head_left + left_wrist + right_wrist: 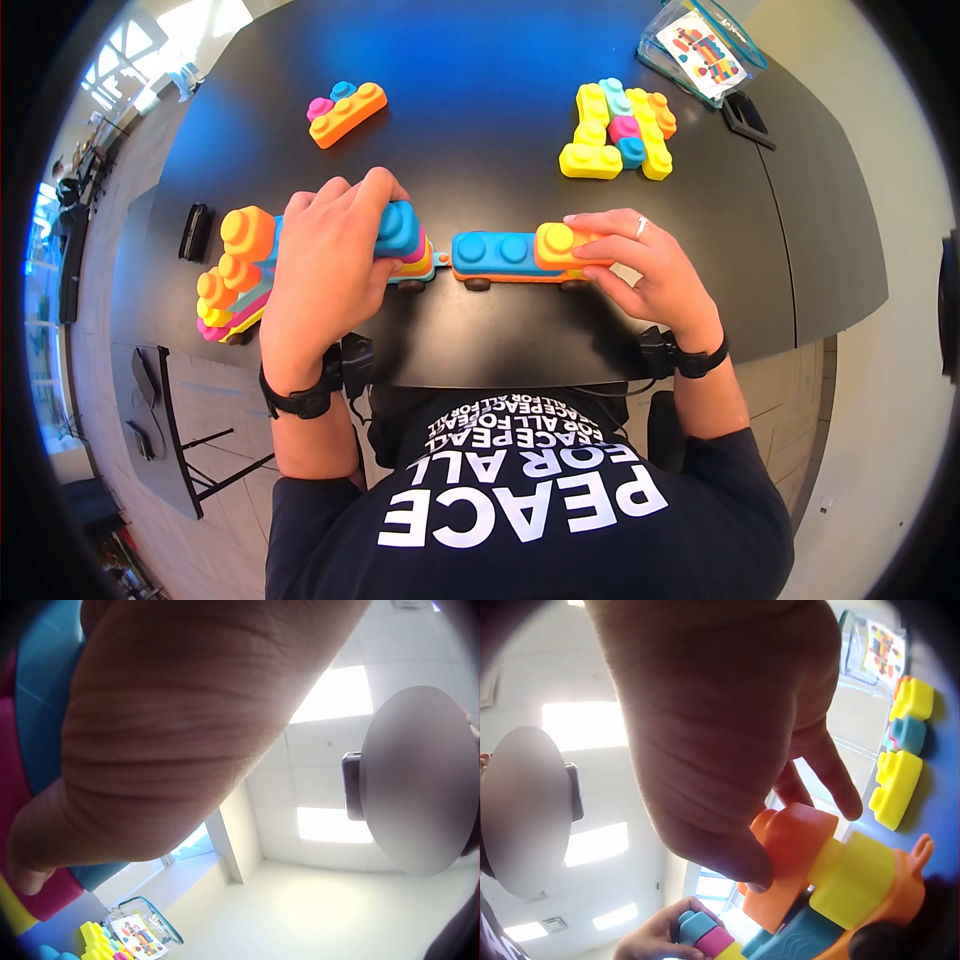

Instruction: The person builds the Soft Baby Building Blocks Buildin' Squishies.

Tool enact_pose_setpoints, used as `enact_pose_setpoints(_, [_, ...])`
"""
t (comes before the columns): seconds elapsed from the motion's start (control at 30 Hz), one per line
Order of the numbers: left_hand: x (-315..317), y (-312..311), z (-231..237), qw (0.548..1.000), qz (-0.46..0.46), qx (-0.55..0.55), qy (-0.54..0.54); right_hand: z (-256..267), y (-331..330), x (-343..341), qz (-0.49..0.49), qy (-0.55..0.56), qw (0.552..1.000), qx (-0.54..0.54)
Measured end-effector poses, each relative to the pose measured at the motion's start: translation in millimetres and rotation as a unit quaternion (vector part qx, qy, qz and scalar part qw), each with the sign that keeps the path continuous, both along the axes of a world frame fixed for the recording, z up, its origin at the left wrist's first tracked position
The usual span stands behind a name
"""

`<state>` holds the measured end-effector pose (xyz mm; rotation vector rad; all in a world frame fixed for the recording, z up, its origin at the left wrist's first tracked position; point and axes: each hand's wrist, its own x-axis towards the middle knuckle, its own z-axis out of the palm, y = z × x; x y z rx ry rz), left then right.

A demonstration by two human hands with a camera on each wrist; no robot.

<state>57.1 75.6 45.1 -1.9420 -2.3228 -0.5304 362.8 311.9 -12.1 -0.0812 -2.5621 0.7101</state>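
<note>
In the head view my left hand (pixel 325 265) grips a blue block (pixel 399 230) above pink and yellow blocks on a toy train. My left thumb lies against a pink block (pixel 56 881) in the left wrist view. A wagon with a long blue block (pixel 490 252) is linked on the right. My right hand (pixel 655 265) pinches an orange block (pixel 556 240) at that wagon's right end. Seen from the right wrist, the orange block (pixel 799 851) is beside a yellow block (pixel 855 877), over the orange wagon base (pixel 901 904); whether it is fully seated I cannot tell.
Joined orange, pink and blue blocks (pixel 348 115) lie at the back left. A mostly yellow group of blocks (pixel 625 128) lies at the back right, near a clear bag (pixel 700 55) with a picture card. A black object (pixel 195 232) lies at the left.
</note>
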Motion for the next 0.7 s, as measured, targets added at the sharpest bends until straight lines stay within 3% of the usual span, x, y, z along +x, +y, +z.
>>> enact_pose_setpoints(0.47, [-1, 0, 0, 1.0, 0.004, 0.0, 0.002, -28, -13, -1, -0.04, 0.027, 0.991, -0.122])
enact_pose_setpoints(0.7, [-2, -1, 0, 1.0, 0.007, -0.005, -0.007, -6, -1, -1, -0.022, 0.036, 0.996, -0.074])
